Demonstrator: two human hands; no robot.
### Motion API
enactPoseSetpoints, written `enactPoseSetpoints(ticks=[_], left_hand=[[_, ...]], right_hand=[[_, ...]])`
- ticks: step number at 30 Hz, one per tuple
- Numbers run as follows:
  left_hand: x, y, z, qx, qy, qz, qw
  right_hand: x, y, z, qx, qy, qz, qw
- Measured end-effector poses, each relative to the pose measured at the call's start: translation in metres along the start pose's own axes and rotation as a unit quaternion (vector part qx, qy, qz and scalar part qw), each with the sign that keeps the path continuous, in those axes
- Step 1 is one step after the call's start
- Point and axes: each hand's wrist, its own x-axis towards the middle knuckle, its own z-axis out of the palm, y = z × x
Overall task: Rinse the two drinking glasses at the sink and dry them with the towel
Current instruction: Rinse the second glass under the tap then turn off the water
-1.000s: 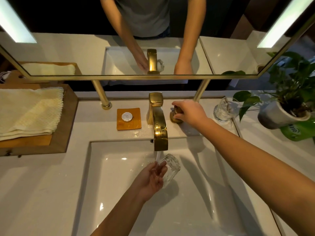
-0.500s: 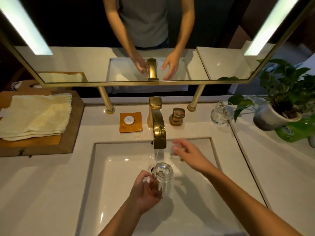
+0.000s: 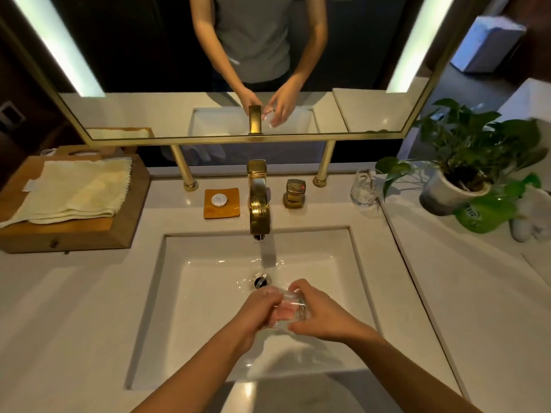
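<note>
You've got glass 1 [image 3: 287, 312] between both hands, low over the sink [image 3: 354, 293] basin, just your side of the drain [image 3: 261, 281]. Left hand [image 3: 258, 312] is wrapped around its left side, right hand [image 3: 317, 314] cupped on its right, fingers curled over the wall. Both closed on it. The view is blurred there, so I can't tell which way the mouth points.

Water is running from the gold faucet [image 3: 259, 204] and lands at the drain, ahead of the glass, not into it. My read: you're scrubbing or turning it between rinses.

Handling:
- Rigid, thin-walled, wet. Expect it to be slick; your hands are wet too.
- Fragile against that hard basin and the faucet spout. Keep it low, clear of the metal.
- Light enough for 1 hand, but 2 is safer while wet.
- Hold it by the wall, around the mid-body, thumb opposing fingers. Don't pinch the rim.

Glass 2 [image 3: 364, 190] stands on the counter, back right, beside the potted plant [image 3: 465, 162], with leaves hanging close to it. Reach under those when you go for it.

The towel [image 3: 74, 189] lies folded on the wooden tray [image 3: 89, 234] far left, well apart from the sink. Soft and absorbent, so it should improve your grip when drying. Carry the wet glass over in a full wrap, not by the fingertips.
</note>
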Motion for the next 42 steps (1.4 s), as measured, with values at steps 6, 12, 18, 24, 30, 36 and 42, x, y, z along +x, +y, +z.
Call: enactPoseSetpoints(ticks=[6, 12, 18, 24, 30, 36, 42], left_hand=[[0.004, 0.019, 0.046, 0.392, 0.003, 0.213, 0.895], [0.028, 0.065, 0.086, 0.595, 0.103, 0.345, 0.719], [0.065, 0.111, 0.108, 0.673, 0.149, 0.296, 0.661], [0.097, 0.137, 0.116, 0.702, 0.122, 0.226, 0.664], [0.119, 0.139, 0.109, 0.668, 0.089, 0.250, 0.696], [0.136, 0.134, 0.102, 0.567, 0.078, 0.309, 0.760], [0.149, 0.143, 0.097, 0.543, 0.096, 0.337, 0.763]], right_hand=[[-0.007, 0.013, -0.018, -0.016, 0.114, -0.003, 0.993], [0.026, 0.021, -0.070, 0.068, 0.241, 0.018, 0.968], [0.080, 0.024, -0.103, 0.249, 0.261, 0.080, 0.929], [0.107, 0.024, -0.125, 0.495, 0.257, 0.080, 0.826], [0.131, 0.041, -0.123, 0.503, 0.236, 0.096, 0.826], [0.142, 0.042, -0.124, 0.533, 0.249, 0.105, 0.802], [0.165, 0.044, -0.129, 0.537, 0.252, 0.130, 0.794]])
